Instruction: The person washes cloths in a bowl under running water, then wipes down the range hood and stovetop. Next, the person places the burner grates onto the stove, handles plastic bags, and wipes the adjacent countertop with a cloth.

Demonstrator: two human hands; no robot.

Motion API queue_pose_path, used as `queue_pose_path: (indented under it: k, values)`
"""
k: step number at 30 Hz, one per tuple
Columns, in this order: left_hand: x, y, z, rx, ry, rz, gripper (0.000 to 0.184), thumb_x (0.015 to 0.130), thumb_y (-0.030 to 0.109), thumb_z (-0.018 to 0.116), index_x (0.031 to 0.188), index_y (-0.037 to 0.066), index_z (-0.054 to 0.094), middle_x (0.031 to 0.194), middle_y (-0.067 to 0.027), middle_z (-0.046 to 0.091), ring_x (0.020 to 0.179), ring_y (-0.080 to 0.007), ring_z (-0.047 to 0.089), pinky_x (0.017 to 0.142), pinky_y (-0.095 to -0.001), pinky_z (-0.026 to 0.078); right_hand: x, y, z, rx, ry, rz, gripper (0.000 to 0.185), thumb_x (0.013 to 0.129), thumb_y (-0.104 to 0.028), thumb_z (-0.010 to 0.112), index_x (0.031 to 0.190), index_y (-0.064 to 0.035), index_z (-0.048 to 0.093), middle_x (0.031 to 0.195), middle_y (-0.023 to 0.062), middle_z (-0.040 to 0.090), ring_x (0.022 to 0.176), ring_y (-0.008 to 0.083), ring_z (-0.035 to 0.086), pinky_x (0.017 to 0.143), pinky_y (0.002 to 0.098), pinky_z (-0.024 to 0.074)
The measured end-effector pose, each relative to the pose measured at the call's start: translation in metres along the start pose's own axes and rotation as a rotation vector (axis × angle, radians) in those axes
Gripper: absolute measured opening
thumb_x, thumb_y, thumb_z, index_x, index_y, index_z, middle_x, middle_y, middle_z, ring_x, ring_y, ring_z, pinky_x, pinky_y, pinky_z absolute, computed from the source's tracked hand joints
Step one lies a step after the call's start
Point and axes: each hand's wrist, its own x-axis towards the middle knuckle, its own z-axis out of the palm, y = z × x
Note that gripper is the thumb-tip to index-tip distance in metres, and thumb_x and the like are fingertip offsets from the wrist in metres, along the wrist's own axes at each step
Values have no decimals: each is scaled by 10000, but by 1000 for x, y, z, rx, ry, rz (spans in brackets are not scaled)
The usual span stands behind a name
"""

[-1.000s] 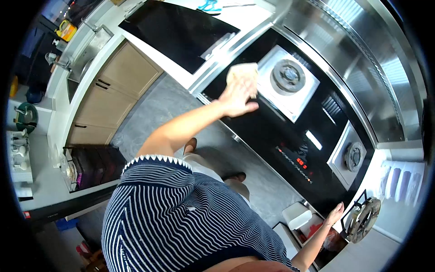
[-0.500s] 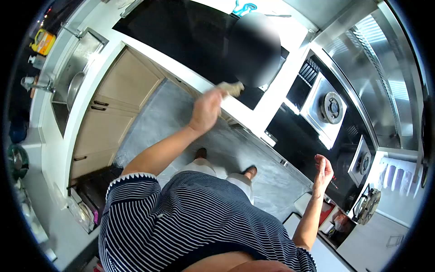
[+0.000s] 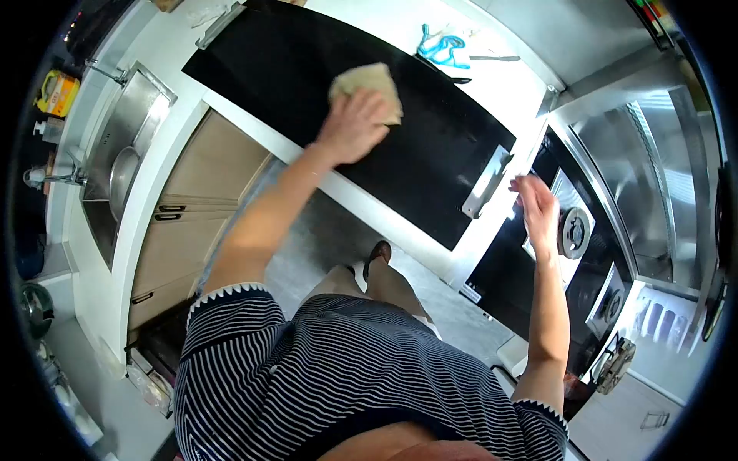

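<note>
A glossy black panel (image 3: pixel 430 154) lies across the white counter, with a metal bracket (image 3: pixel 487 183) at its right end and another bracket (image 3: pixel 221 25) at the far left. My left hand (image 3: pixel 355 127) presses a beige cloth (image 3: pixel 367 79) onto the panel's surface, left of its middle. The cloth is bunched under and ahead of the fingers. Off the panel's right end, my right hand (image 3: pixel 538 203) hovers near the bracket, fingers loosely bent and nothing visible in them. Part of the stove behind is hidden by that hand.
On the right is a black gas stove with a round burner (image 3: pixel 575 233). A blue-handled item (image 3: pixel 444 51) and a knife (image 3: pixel 494 58) lie behind the panel. A steel sink (image 3: pixel 138 107) holding a metal bowl (image 3: pixel 124 180) is at left, near a yellow bottle (image 3: pixel 58 94).
My left hand has carried the cloth from the panel's front edge onto its surface. My right hand has risen from beside the stove to near the bracket. The view has shifted slightly.
</note>
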Motion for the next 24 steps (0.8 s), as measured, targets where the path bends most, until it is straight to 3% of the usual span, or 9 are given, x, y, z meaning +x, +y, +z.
queue_pose_path:
  k: [2,6,8,12,16,18,20,23,24]
  values:
    - [5,-64,37,-4,209,-136,524,912,415,330,1342,115,333,1420,-78,249,1321,-276,187,1057,-480,153,58,-9,29,-32,-71,-102,272,908,-216,507,1010,18,600,872,85,635,764,131,596,628,231,443]
    - [-7,-173,37,-114,30,-368,558,926,444,252,1397,146,221,1465,-35,154,1353,-246,107,1087,-448,80,171,-13,94,-143,-58,-142,308,901,-249,519,1013,23,611,810,92,645,731,150,613,671,269,490]
    - [-10,-225,41,-116,12,-435,578,919,466,248,1390,133,237,1463,-36,165,1356,-247,98,1083,-456,78,214,-26,115,-194,-57,17,504,828,-443,573,1002,27,629,843,141,658,751,199,633,697,301,495]
    - [-7,-324,39,-80,-53,-461,583,925,475,226,1412,159,170,1478,-26,107,1360,-240,80,1089,-447,59,273,-52,151,-675,-105,185,782,725,-706,468,951,19,654,932,224,633,939,331,601,838,393,443]
    - [9,-378,50,52,-83,-450,598,919,501,193,1416,171,151,1478,-30,102,1361,-221,68,1098,-434,28,317,-26,172,-801,78,515,715,752,-639,474,940,29,649,979,227,618,964,350,585,850,386,439]
    - [12,-389,56,-4,-25,-399,639,899,544,205,1416,171,149,1471,-42,135,1358,-220,89,1099,-431,57,334,-6,168,-795,98,462,656,762,-567,494,969,41,630,988,232,613,960,354,583,847,384,441]
    - [10,-392,58,2,8,-364,629,905,527,232,1414,166,157,1463,-53,162,1353,-234,111,1089,-453,89,337,4,170,-812,387,209,621,785,-517,500,903,79,627,815,214,640,823,313,628,726,362,481]
    - [8,-394,61,81,72,-305,619,904,520,257,1403,161,194,1458,-46,174,1344,-248,139,1077,-477,117,309,-27,148,80,564,367,356,831,-242,602,1016,63,587,777,110,622,624,139,582,532,256,478]
    - [8,-394,60,109,79,-305,618,903,514,272,1400,155,199,1456,-48,178,1342,-252,144,1074,-484,121,294,-39,137,51,587,337,393,862,-313,565,964,64,604,716,95,603,578,141,548,522,276,469]
